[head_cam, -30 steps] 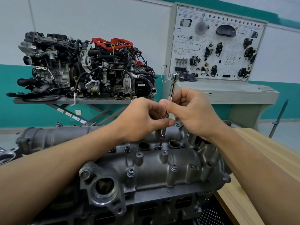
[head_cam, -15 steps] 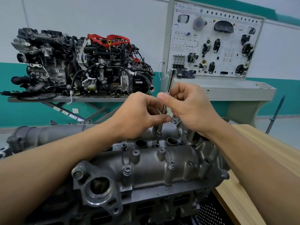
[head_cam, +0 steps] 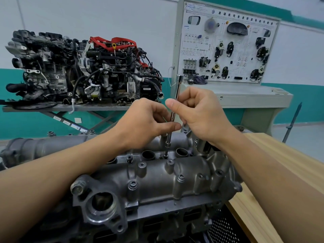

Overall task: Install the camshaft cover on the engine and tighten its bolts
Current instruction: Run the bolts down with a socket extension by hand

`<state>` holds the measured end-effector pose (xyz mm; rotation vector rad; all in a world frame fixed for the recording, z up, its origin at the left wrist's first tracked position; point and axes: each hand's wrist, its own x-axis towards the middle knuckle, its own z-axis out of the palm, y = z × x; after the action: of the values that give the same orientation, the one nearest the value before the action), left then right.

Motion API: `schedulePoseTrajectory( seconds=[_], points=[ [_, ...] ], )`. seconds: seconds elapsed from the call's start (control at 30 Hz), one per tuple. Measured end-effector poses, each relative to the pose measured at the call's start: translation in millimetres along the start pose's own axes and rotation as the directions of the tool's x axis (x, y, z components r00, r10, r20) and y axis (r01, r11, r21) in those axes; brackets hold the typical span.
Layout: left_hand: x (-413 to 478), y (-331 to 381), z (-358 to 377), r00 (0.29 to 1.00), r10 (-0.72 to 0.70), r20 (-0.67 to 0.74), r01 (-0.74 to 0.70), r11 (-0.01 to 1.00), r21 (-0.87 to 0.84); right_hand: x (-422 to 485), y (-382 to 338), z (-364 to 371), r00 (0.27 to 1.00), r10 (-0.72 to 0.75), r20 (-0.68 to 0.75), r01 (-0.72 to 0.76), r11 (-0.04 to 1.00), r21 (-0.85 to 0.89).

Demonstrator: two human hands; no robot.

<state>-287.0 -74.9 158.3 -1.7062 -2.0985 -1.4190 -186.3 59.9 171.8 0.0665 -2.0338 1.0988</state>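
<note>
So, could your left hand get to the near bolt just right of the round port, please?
Probably yes: that bolt sits uncovered on the camshaft cover, nearer than the left hand, nothing over it; the hand must first release the extension bar it pinches.

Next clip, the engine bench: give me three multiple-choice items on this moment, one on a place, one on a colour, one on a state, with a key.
1. Where does the tip of the driver sit? A on a bolt between two round openings in the camshaft cover; B in the large port at the cover's near end; C on the wooden bench.
2. What colour are the hoses atop the engine behind? A blue; B red; C white.
3. How is the driver held? A by one hand alone; B it stands free; C pinched by both hands.
Key: 1A, its tip meets the bolt there. 2B, they show red. 3C, left hand and right hand each pinch its shaft.
</note>
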Motion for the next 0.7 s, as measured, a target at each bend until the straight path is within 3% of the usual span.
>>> schedulePoseTrajectory(
  seconds=[0.1, 0.2, 0.33, 0.5, 0.7],
  points=[
    [-0.8, 1.8, 0.0, 0.998, 0.008, 0.056, -0.008, 1.000, 0.012, 0.3, -0.2, -1.1, 1.000, 0.020, -0.011, -0.020, 0.999, 0.049],
    [-1.3, 3.3, -0.4, 0.992, -0.014, 0.129, 0.015, 1.000, -0.003, 0.0, 0.5, -2.1, 0.995, 0.013, 0.098, -0.028, 0.989, 0.148],
    [-2.1, 3.0, 0.3, 0.992, 0.005, 0.125, -0.010, 0.999, 0.038, 0.2, 1.3, -1.3, 0.994, -0.010, 0.112, -0.002, 0.994, 0.107],
    [-1.2, 1.2, -1.6, 1.000, -0.006, -0.001, 0.006, 1.000, 0.029, 0.9, 2.4, -0.6, 1.000, 0.007, -0.002, -0.007, 0.998, 0.056],
    [-0.6, 1.6, -0.8, 0.993, 0.009, 0.114, -0.015, 0.998, 0.054, 0.7, 1.7, -3.3, 0.994, 0.006, 0.111, -0.022, 0.989, 0.145]
  ],
)
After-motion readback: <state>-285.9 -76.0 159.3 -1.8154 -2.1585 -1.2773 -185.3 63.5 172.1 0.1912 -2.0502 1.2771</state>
